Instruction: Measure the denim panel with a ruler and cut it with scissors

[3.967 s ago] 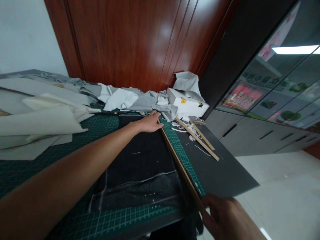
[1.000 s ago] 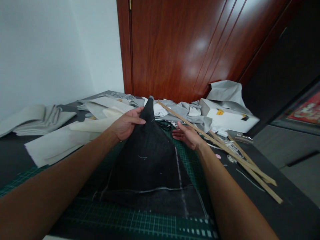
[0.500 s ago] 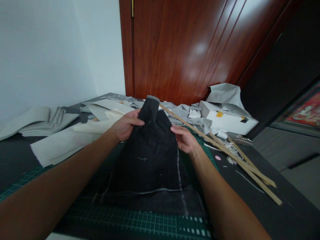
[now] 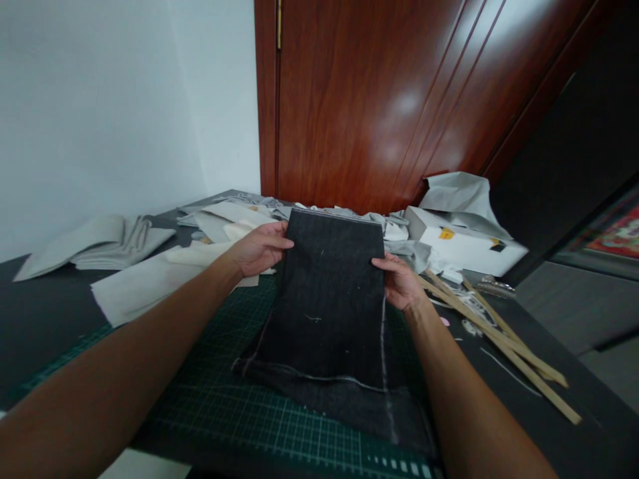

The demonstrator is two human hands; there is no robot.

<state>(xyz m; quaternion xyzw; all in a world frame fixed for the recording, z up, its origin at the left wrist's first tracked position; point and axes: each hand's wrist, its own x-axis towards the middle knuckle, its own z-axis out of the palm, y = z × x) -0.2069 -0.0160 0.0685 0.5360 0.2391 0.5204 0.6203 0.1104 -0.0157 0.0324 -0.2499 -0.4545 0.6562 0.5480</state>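
Note:
A piece of black fabric (image 4: 329,299) with pale stitched seams is stretched between my hands, its far edge raised and its near part lying over a green cutting mat (image 4: 219,399). My left hand (image 4: 264,247) pinches the fabric's upper left edge between thumb and fingers. At the upper right edge, my right hand (image 4: 398,279) grips the cloth the same way, thumb on top. A short white thread (image 4: 313,319) clings to the middle of the fabric.
Folded pale cloth (image 4: 120,243) and light fabric sheets (image 4: 150,283) lie on the left. To the right are wooden strips (image 4: 504,339) and a white box (image 4: 464,243) with grey material on top. Behind the table stands a reddish-brown wooden door (image 4: 359,100).
The fabric's far end, bunched and folded before, is now spread flat with a straight top edge. My hands have moved farther apart, and the view has shifted slightly left.

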